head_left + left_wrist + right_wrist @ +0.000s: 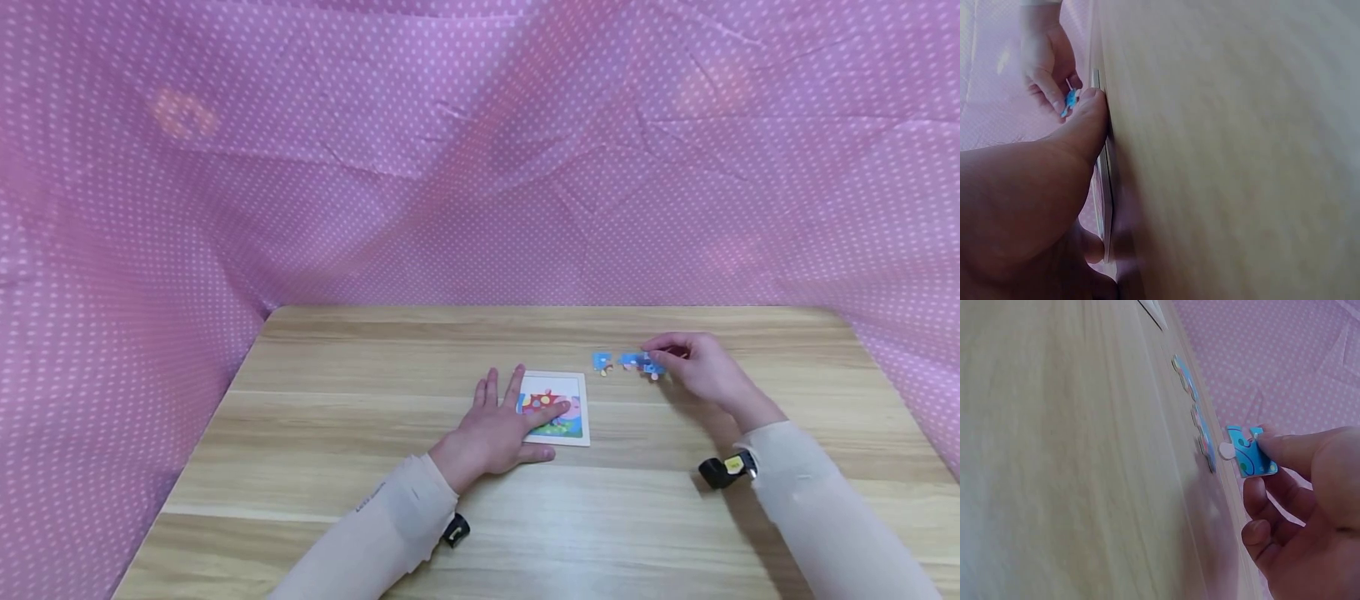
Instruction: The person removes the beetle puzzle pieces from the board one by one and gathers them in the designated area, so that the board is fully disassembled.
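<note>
My right hand (pixel 705 368) pinches a blue jigsaw piece (pixel 1249 453) with a pale knob between thumb and fingers, raised above the table. Beside it on the wood lie more blue puzzle pieces (pixel 630 360), one of them a little apart to the left. A square puzzle board (pixel 586 408) with a light frame lies left of them, partly filled with a red dotted shape and green ground; its upper part is bare white. Spread flat, my left hand (pixel 495 429) rests across the board's left side and hides that part. From the left wrist view, the thumb (pixel 1085 122) lies along the board's edge.
The wooden table (pixel 315 417) has its far edge against a pink dotted cloth (pixel 480 208), which also hangs along both sides. A small black device (pixel 723 471) is strapped at the right wrist, and another (pixel 455 530) at the left.
</note>
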{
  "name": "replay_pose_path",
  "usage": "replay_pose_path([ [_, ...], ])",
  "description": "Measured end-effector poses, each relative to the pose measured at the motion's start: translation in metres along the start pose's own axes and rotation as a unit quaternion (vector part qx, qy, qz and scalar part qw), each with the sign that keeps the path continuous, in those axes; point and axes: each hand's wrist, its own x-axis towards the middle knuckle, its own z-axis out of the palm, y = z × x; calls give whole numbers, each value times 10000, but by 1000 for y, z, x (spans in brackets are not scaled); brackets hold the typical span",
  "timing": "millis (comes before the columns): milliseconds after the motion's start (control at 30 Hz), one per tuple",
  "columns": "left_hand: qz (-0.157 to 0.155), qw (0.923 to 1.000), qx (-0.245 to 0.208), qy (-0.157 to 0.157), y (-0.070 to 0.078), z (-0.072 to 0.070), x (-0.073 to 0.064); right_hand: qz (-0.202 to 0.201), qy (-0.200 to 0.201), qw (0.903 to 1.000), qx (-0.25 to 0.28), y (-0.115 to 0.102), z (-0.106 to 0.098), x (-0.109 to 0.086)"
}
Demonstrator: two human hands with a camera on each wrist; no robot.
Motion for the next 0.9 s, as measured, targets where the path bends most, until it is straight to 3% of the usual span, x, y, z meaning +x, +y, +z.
replay_pose_path([
  [433,-13,10000,-10,-4,0,0,-1,245,-27,9994,-261,12,-3,8],
  [900,14,10000,28,31,0,1,0,170,-10,9990,-424,15,-2,16],
])
